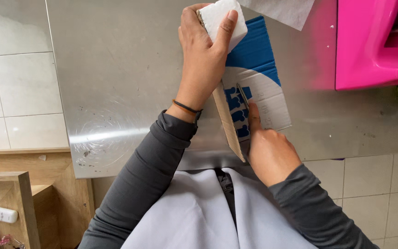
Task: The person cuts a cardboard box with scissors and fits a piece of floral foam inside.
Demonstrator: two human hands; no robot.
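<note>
Right hand [270,154] hides knife [243,99] handle, blade cutting cardboard [254,83].

A scuffed steel table [116,92] stands over pale floor tiles [19,83], with a wooden shelf [19,184] beside it.

Knife handle [249,145] inside right fist [270,154]

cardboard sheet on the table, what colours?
Blue and white printed face, brown raw edge on the cardboard sheet; head view shows it best.
</note>
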